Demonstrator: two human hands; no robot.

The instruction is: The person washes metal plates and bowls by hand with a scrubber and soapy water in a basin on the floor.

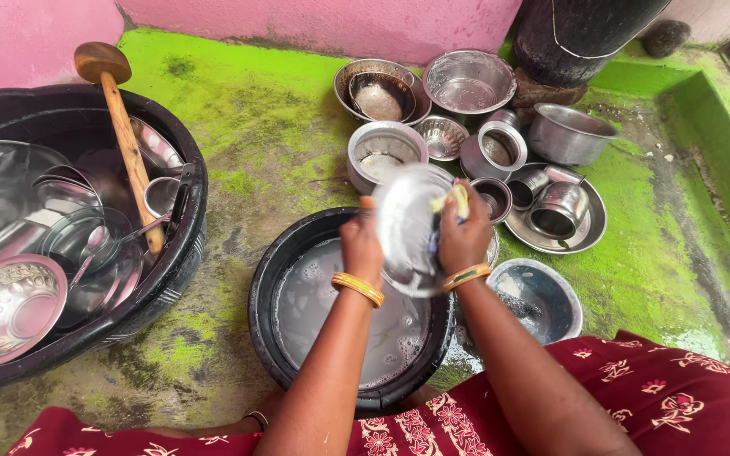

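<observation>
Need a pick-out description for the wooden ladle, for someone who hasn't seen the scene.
Start at the big black tub on the left, full of steel dishes. The wooden ladle leans across its right side, round head poking over the rim towards the pink wall. It is the only wooden thing among steel.

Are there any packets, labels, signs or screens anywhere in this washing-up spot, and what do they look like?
None show. There are only bare steel vessels on the mossy floor, two black tubs and a pink wall. The left hand holds a steel plate; the right hand rubs it with a yellow scrubber.
</observation>
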